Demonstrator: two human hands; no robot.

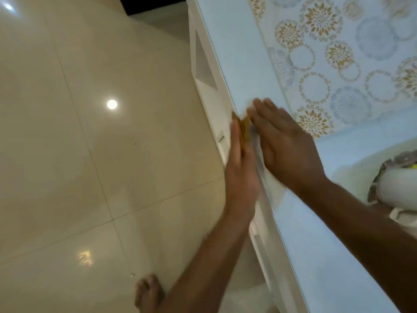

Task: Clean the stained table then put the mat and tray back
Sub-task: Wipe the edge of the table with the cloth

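Pale-blue table (246, 64) | brown crumbs (244, 129) at edge | floral mat (338, 53)

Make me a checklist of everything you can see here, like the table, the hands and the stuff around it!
Surface: white table, its edge runs down the picture.
Job's things: patterned mat lies on the table; brown crumbs sit at the table edge; tray not seen.
Clutter: grey-white item at the right, too blurred to name.
Hands: right hand flat on the table, sweeping crumbs; left hand held at the edge beside the crumbs. Both blurred.
Cables: nothing seen.
Surroundings: glossy tiled floor; a bare foot.
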